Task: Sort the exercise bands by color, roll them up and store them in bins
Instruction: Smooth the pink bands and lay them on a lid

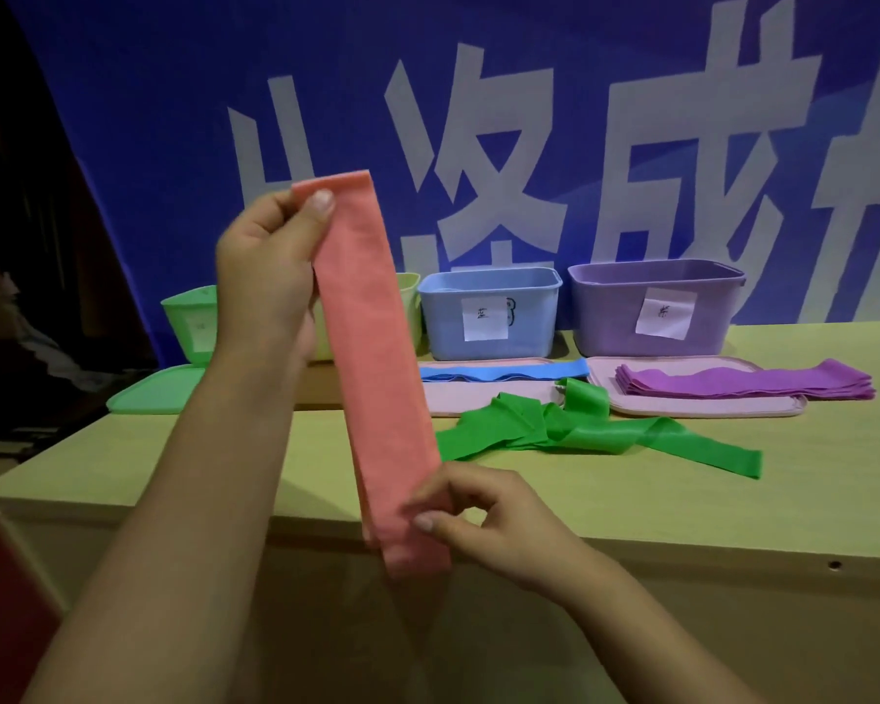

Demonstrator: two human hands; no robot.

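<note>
hands (270, 276) (483, 520) pinch pink band (372, 358) — taut | green band (595, 434) — table (732, 500)

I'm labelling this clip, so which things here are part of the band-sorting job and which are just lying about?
Part of the job:
pink band, held by left hand and right hand
green bands
blue bands
purple bands
green bin
blue bin
purple bin
lids

Just lying about:
blue banner
table

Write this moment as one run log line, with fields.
step: straightening band | left hand: pinches top of pink band | right hand: pinches lower end | green bands: loose on table
</note>
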